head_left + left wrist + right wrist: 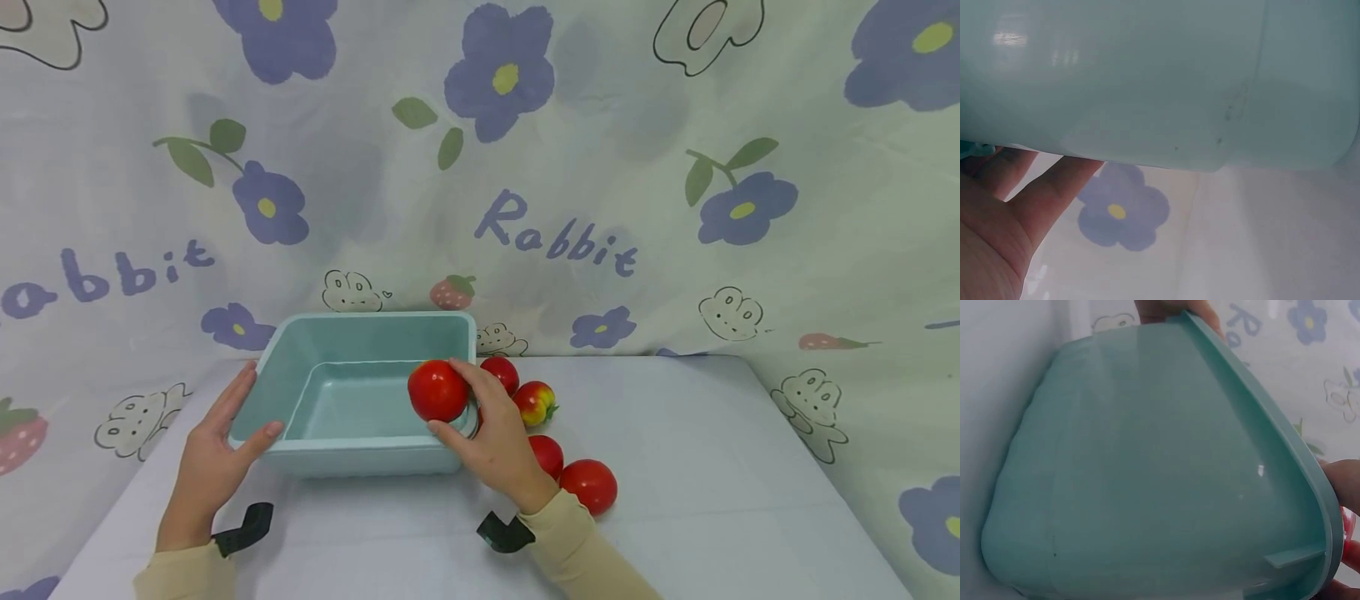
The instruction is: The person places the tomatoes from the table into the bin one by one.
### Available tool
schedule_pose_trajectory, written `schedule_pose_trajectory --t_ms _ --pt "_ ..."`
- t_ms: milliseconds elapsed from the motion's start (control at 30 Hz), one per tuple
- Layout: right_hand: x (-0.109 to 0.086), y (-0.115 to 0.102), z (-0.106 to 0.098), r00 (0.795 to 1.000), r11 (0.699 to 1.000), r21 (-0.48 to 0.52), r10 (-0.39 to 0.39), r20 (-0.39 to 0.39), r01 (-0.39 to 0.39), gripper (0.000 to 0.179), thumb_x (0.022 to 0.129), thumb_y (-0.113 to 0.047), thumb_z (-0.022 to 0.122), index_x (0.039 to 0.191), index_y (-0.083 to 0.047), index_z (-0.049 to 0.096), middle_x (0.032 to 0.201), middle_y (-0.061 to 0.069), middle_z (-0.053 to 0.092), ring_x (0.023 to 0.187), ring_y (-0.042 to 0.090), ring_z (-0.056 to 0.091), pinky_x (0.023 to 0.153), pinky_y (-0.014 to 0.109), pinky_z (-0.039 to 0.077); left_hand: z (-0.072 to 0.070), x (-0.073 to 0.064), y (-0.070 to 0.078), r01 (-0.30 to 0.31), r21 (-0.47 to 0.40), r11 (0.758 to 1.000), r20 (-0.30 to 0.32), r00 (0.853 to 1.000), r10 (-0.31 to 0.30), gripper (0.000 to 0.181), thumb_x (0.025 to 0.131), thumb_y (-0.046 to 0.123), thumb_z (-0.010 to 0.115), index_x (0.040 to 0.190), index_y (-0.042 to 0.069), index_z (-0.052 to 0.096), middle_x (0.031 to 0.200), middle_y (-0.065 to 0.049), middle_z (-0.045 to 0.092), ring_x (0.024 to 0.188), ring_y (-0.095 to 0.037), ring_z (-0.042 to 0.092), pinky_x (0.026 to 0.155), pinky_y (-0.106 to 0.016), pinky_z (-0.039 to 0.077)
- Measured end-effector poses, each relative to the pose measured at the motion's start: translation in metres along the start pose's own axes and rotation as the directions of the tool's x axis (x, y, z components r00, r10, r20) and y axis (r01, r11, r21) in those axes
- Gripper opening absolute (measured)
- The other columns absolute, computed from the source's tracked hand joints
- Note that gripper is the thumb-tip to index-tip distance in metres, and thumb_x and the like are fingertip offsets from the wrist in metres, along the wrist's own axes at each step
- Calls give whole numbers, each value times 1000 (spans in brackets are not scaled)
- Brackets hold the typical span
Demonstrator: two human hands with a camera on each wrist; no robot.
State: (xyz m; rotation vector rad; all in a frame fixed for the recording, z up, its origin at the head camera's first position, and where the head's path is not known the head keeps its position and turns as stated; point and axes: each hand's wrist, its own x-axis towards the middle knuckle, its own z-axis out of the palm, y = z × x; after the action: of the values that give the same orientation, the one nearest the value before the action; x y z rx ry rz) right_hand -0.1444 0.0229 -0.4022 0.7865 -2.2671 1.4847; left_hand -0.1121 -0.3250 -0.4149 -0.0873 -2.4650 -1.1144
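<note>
A light teal plastic bin (352, 458) stands on the white cloth, tilted a little with its inside facing me. My left hand (213, 450) holds its left front corner, the thumb at the rim and the fingers along the outer side wall. In the left wrist view those fingers (1054, 194) lie against the bin's wall (1147, 94). My right hand (498, 437) grips a red tomato (438, 392) between thumb and fingers, over the bin's right end. The right wrist view shows mostly the bin's outer wall (1141, 456), with the tomato largely hidden behind the rim.
Right of the bin, several more fruits lie on the cloth: a red one (501, 373) at the back, a red-yellow tomato (535, 403) with a green stem, and two red tomatoes (589, 487) near my right forearm. A patterned curtain (615, 275) hangs behind the table.
</note>
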Motion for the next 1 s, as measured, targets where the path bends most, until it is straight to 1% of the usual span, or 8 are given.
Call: schedule_pose_trajectory --t_ms 67,200,300,433,533,667,867,1000 --pt "0 1 1 1000 1000 -11 -6 -3 6 75 83 -23 83 148 -18 46 145 -5 52 131 15 49 97 40 54 0 0 0 2 -3 1000 -1 1000 -2 81 92 17 72 160 22 29 165 7 23 151 -8 17 119 -60 14" --pt "-1 1 2 1000 1000 -17 11 -11 -11 75 84 -23 82 149 -18 45 148 -3 49 132 16 48 94 38 56 1 0 1 4 -4 1000 -5 1000 -4 81 92 17 72 160 23 29 165 9 23 151 -8 18 119 -62 15" --pt "-2 -1 0 1000 1000 -11 21 -16 -22 73 85 -23 81 148 -17 46 148 -2 49 131 16 49 93 36 56 1 0 0 10 2 1000 -4 1000 -10 81 92 18 72 160 22 29 165 7 24 151 -10 17 118 -63 16" --pt "0 -3 -4 999 1000 11 17 -29 -17 69 86 -19 80 146 -13 47 145 2 51 128 20 52 100 37 53 0 1 0 21 9 1000 -2 1000 -21 81 92 20 72 160 21 28 165 -1 24 152 -17 17 116 -68 17" --pt "0 -5 -9 999 999 33 38 -33 -37 68 87 -16 79 146 -12 47 143 6 52 127 26 54 104 42 50 0 1 1 25 10 1000 0 1000 -25 82 92 20 72 160 20 28 165 -4 24 153 -20 17 115 -68 17" --pt "-1 -5 -18 997 997 34 72 -40 -71 66 88 -15 78 146 -9 47 143 7 53 126 26 55 104 43 49 1 1 2 21 3 1000 6 1000 -21 81 92 19 72 160 21 27 166 0 23 152 -15 16 118 -64 15" --pt "-4 -4 -31 996 997 2 74 -52 -74 65 88 -14 78 145 -11 49 141 6 55 126 20 54 104 42 50 0 -1 3 9 3 1000 11 1000 -9 80 94 19 70 161 26 26 163 18 21 151 -7 16 121 -54 13" --pt "-6 -3 -38 996 998 -25 62 -60 -64 62 88 -15 78 143 -13 50 140 4 55 124 19 55 102 41 51 -1 -1 3 9 2 1000 6 1000 -9 80 94 19 70 161 26 27 163 17 21 151 -9 16 120 -59 14"
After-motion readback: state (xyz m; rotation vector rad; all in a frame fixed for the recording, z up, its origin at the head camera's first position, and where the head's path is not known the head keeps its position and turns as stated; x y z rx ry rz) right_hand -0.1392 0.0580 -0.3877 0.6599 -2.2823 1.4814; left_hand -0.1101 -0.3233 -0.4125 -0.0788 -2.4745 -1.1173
